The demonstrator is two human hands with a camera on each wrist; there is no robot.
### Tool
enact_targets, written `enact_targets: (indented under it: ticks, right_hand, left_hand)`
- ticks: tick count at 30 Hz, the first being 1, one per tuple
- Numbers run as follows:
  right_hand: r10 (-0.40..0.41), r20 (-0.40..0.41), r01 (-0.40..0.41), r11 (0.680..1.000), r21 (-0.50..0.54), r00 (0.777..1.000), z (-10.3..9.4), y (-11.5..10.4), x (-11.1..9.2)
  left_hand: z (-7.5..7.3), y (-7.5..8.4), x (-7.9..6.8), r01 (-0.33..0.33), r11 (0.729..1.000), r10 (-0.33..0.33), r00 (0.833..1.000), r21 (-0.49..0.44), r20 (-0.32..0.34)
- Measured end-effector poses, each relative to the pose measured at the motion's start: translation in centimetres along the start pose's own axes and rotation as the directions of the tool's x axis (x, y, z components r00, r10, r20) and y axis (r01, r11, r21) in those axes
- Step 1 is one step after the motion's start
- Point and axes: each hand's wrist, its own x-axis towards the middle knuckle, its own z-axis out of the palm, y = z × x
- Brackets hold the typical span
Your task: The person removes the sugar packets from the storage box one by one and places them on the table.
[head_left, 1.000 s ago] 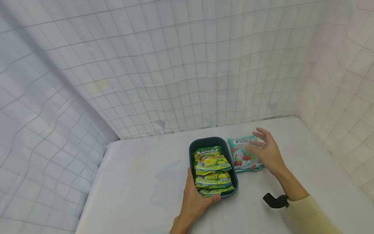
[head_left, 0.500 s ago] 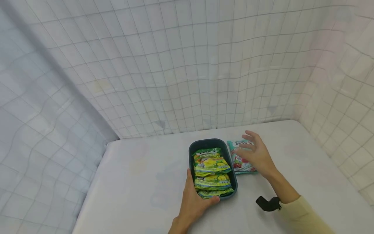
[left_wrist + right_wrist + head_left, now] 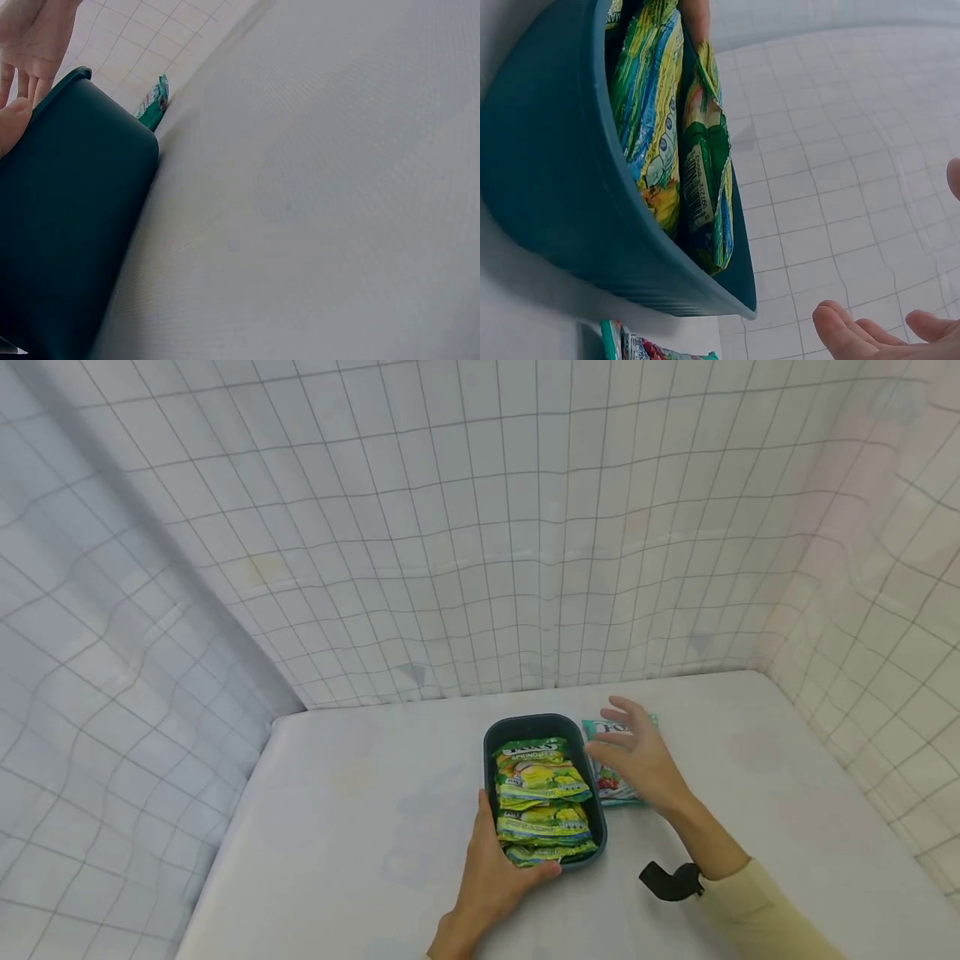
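Sheeting (image 3: 487,568) with a grid of thin dark lines rose at the far, left and right sides, pale and rippled. Below it spread the white bench (image 3: 345,843). Near its middle stood a dark green tub (image 3: 531,725) with rounded corners, its long sides running from near to far. A pale yellow sleeve (image 3: 753,906) reached in from the near right. The left hand (image 3: 491,870) was clamped on the tub at its near left corner, fingers along the left wall and thumb at the near rim. The right hand (image 3: 637,758) held nothing; its fingers were apart and loosely bent in the air just right of the tub, over a teal packet (image 3: 611,788). That packet lay on the bench beside the tub's right wall, partly hidden by the hand, with red fruit printed on its front. Inside the tub lay several yellow and green packets (image 3: 543,823), overlapping in a row from far to near, the word SPRING legible on the far one; their exact number could not be told. A bent black piece (image 3: 669,882) sat at the right wrist, by the sleeve's cuff.
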Motion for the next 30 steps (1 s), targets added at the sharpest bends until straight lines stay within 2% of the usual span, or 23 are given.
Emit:
enact_targets:
  ticks: [15,26,30]
  right_hand:
    - [-0.022,0.066,0.019,0.999,0.049,0.998,2.3,-0.4,0.7]
    - [0.111,0.109,-0.113,0.993,0.016,0.988,3.9,-0.1,1.0]
    - [0.126,0.123,-0.125,0.992,-0.015,0.984,4.4,0.0,1.2]
  left_hand:
    - [0.1,-0.2,0.0,-0.013,1.0,0.013,1.0,0.009,-0.014]
    - [0.1,0.0,-0.2,-0.023,1.0,0.023,1.0,0.018,-0.009]
    - [0.1,0.0,-0.1,-0.027,0.999,0.028,1.0,0.023,-0.012]
